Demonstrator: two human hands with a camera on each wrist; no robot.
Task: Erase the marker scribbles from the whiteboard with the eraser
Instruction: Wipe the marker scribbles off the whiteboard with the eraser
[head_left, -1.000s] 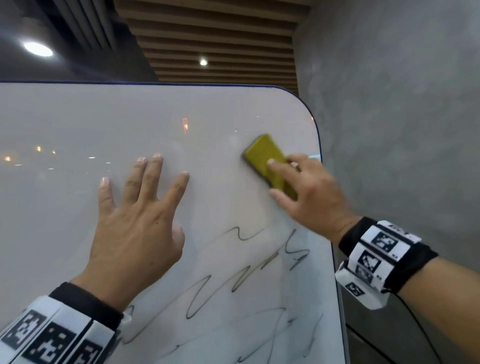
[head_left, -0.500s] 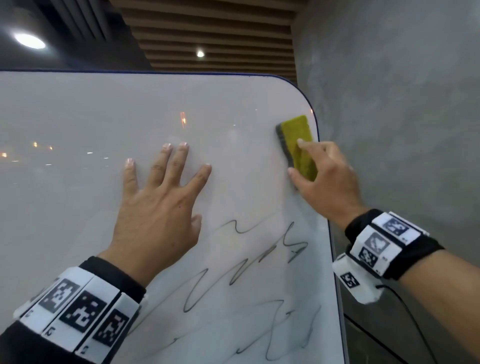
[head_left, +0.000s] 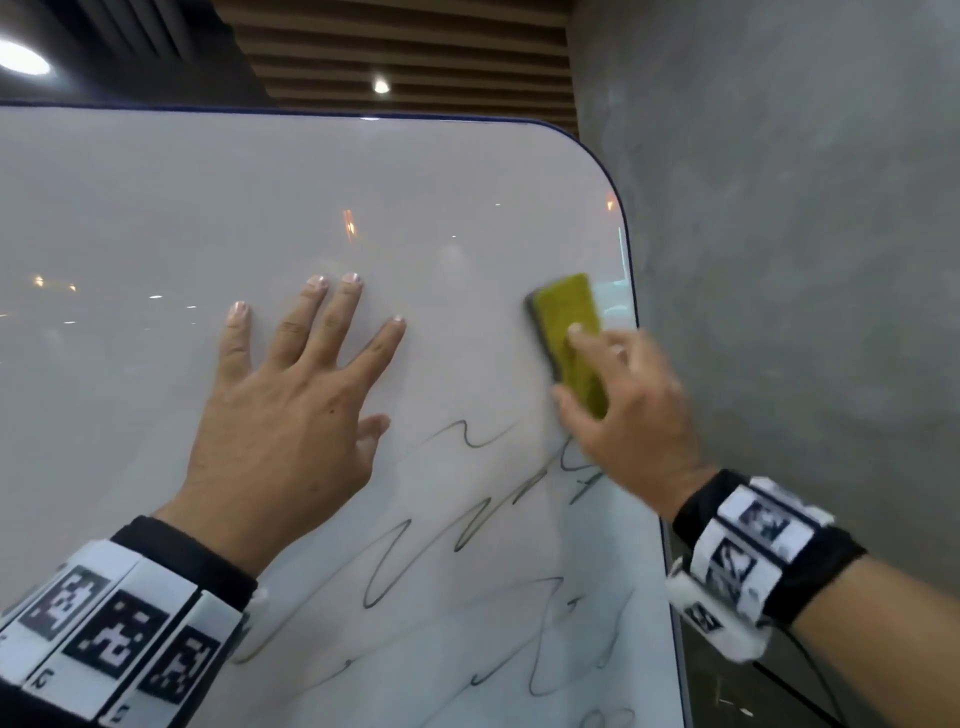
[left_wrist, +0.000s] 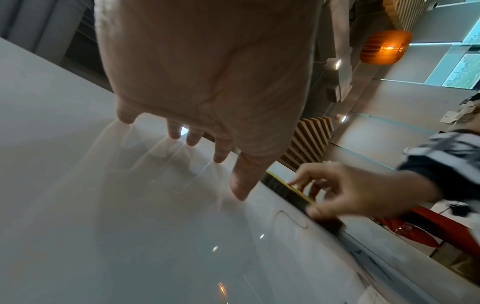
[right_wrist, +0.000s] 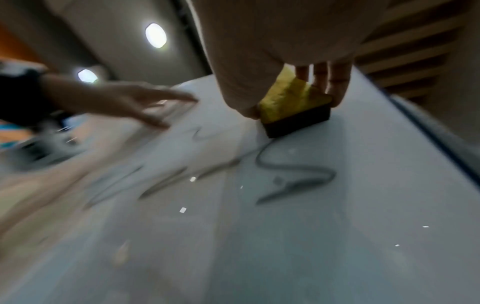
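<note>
Eraser (head_left: 569, 332) — yellow-backed, dark pad flat on the whiteboard (head_left: 208, 218) — sits gripped in the right hand (head_left: 628, 415), fingers curled round it. Just below lie marker scribbles (head_left: 483, 514); beside it the left hand (head_left: 291, 415) presses flat, fingers spread.

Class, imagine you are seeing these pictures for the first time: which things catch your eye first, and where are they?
The yellow eraser stands out, gripped by the right hand against the whiteboard near its right edge. The left hand lies spread flat mid-board. Dark marker scribbles wind across the lower part, below both hands.
</note>
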